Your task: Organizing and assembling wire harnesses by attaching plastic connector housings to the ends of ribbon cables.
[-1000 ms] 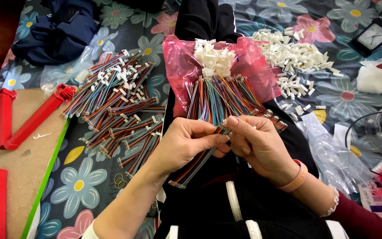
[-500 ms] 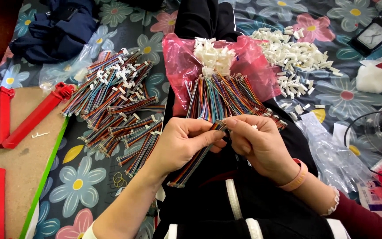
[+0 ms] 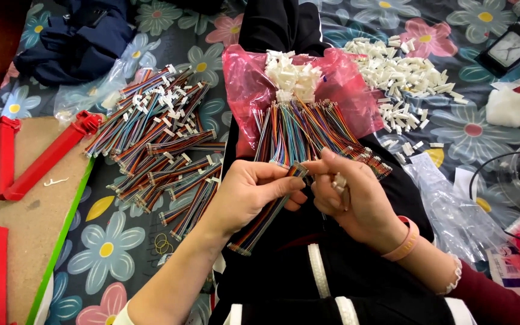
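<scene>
Head view: multicoloured ribbon cable (image 3: 266, 213) is pinched over the lap by left hand (image 3: 251, 192), white connector housing (image 3: 339, 180) gripped in right hand (image 3: 353, 195); ends best aligned squarely before mating.

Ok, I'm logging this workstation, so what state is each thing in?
Left hand: pinching one ribbon cable.
Right hand: holding a white plug at the cable's end.
Pink bag: open, cables fanned on it.
Cable pile: loose, plugs fitted.
White plugs: heaped loose.
</scene>
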